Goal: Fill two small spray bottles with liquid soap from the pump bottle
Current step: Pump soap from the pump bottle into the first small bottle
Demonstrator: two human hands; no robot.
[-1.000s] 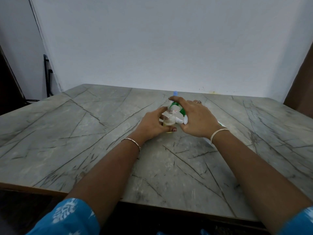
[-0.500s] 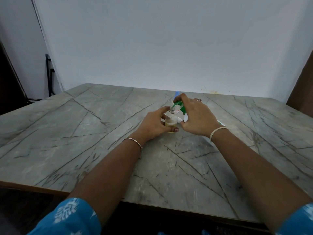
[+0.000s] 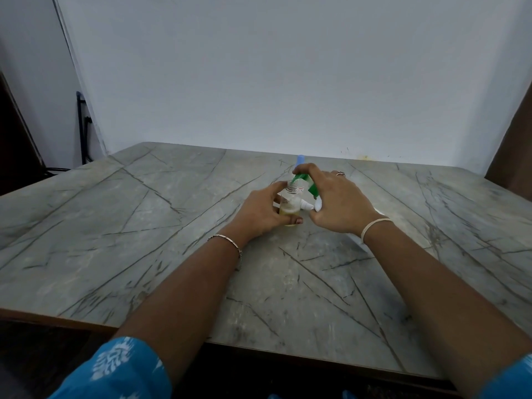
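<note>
Left hand curls round 1 small spray bottle, which stands upright on the desk with its neck open. The grip likely steadies it for filling. Yellowish soap fills only its lower part.

The green-labelled pump bottle leans in just right of the small bottle, close to its neck. Right hand wraps it, forefinger hooked over the top, seemingly to pump.

A blue cap shows behind the small bottle; cannot tell what it belongs to.

Judgement: bottle 1 of 2 is partly filled.

Grey marble table, white wall
</note>
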